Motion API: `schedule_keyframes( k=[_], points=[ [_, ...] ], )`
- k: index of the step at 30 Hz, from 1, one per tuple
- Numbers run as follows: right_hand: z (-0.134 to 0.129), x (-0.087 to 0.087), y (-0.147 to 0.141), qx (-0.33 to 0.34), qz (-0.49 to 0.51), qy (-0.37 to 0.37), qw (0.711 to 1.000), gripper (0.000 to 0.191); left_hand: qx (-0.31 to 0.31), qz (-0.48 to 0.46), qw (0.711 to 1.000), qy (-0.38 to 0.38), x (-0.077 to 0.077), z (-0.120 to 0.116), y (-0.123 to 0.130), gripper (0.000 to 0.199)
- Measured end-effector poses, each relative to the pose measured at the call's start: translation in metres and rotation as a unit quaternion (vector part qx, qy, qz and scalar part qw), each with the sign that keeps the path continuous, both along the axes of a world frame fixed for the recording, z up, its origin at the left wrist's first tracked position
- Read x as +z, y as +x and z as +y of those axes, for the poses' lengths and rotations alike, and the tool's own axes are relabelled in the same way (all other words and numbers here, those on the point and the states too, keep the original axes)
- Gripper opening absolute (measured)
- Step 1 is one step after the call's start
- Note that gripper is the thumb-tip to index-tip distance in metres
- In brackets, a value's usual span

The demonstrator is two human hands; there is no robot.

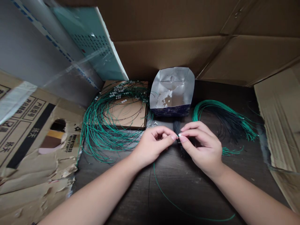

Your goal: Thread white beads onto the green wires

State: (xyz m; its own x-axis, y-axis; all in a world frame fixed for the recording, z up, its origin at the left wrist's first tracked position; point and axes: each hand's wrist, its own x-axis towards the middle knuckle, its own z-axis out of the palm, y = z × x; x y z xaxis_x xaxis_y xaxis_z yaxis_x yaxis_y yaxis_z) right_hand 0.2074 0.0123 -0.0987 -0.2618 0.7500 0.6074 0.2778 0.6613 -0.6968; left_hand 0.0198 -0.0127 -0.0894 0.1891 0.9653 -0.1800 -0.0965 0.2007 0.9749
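My left hand is closed in a pinch, thumb against forefinger, on the end of a thin wire. From beneath this hand a green wire trails over the dark table and curls to the right, with a fainter dark strand beside it. My right hand meets the left fingertips and pinches a tiny white piece, which looks like a plastic connector housing. Fingers cover most of the spot where wire and white piece meet. Just behind the fingertips lies a bundle of black wires, partly hidden by my right hand.
An open silver-lined bag holds small white pieces. Left of it, green and black wires with white connectors spread over a cardboard box. Another green and black bundle lies right. Cardboard walls enclose the table.
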Motion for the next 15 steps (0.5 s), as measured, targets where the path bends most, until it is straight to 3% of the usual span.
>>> schedule_keyframes(
  k=[15],
  points=[
    [-0.0005,-0.0013,0.0005,0.007,-0.001,0.001,1.0,0.013,0.003,-0.003,1.0,0.001,-0.0011,0.0005,-0.0005,0.029]
  ],
)
